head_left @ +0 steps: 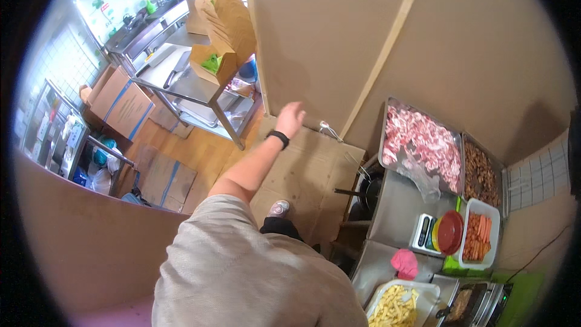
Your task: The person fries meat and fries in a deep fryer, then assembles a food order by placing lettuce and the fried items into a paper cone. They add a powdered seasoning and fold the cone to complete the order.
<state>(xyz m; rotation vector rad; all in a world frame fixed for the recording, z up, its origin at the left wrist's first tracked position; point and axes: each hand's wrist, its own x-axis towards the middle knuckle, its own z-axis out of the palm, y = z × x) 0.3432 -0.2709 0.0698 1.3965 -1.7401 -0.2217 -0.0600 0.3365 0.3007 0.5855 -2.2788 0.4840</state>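
Note:
My left hand is stretched forward in the air, with a black band around its wrist. Its fingers are loosely bent and somewhat apart, and nothing shows in them. Below it lies a flat cardboard sheet on the floor, where my shoe also shows. The brown partition wall is just beyond the hand. My right hand is out of sight.
A steel table with knives and an open cardboard box stands far left. On the right, a counter bears a tray of raw sliced meat, a tub of sausages, red bowl, pink cloth and a tray of fries.

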